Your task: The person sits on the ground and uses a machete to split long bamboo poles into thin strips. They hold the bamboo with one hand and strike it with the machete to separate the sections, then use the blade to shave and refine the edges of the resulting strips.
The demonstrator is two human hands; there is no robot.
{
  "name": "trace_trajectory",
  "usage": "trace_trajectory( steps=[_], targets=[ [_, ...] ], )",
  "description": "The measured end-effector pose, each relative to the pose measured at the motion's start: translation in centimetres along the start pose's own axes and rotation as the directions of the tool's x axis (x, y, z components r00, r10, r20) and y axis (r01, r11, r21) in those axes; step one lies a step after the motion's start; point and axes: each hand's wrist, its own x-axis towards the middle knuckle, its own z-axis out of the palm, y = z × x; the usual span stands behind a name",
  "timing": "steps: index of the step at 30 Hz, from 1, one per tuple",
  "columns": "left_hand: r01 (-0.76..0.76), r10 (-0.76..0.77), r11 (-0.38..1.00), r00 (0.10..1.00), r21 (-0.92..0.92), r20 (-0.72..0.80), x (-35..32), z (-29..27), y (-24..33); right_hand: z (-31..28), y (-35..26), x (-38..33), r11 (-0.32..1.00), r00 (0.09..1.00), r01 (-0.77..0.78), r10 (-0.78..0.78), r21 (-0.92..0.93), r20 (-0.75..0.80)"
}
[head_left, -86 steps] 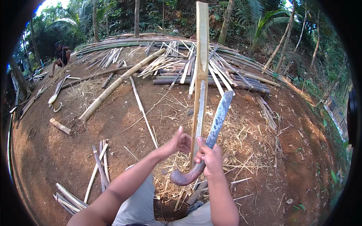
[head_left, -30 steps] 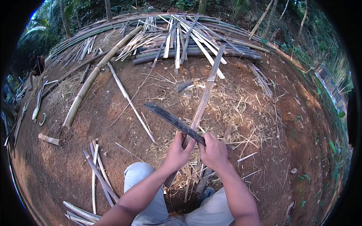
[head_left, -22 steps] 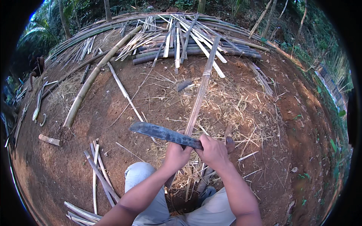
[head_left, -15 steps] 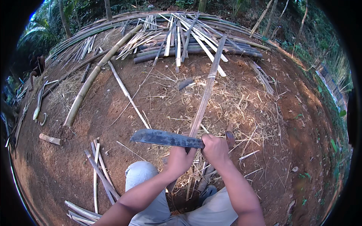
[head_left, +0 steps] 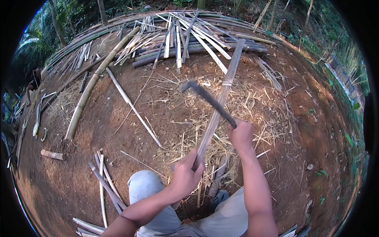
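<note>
My left hand is wrapped round the near end of a long brown split-bamboo slat. The slat slopes away from me, its far end toward the pile. In my right hand is a machete, its handle hidden by the fingers. Its dark blade is seen nearly edge-on, its hooked tip pointing up and left, and it passes over the slat in the picture. Whether blade and slat touch, I cannot tell. A short round piece of wood lies below, between my legs.
Curly bamboo shavings cover the ground around the slat. Beyond lies a pile of bamboo poles with pale strips on top. A long bamboo pole lies at the left. Several cut strips rest by my left knee.
The machete has moved forward and to the right, turning from flat across the slat to edge-on with its tip up. My left hand has shifted slightly down and stays on the slat.
</note>
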Motion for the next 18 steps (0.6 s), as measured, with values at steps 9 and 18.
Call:
trace_trajectory(
  steps=[9,18],
  targets=[
    [-0.027,0.025,0.997,0.999,0.073,0.033,-1.5,-2.4,0.6,-0.2,0.0,-2.1,0.968,0.968,0.251,-0.25,0.023,-0.034],
    [0.095,-0.113,0.984,0.988,0.153,0.109,-9.1,-4.6,1.5,-1.5,5.9,1.6,0.988,0.985,-0.156,0.155,-0.006,-0.071]
  ],
)
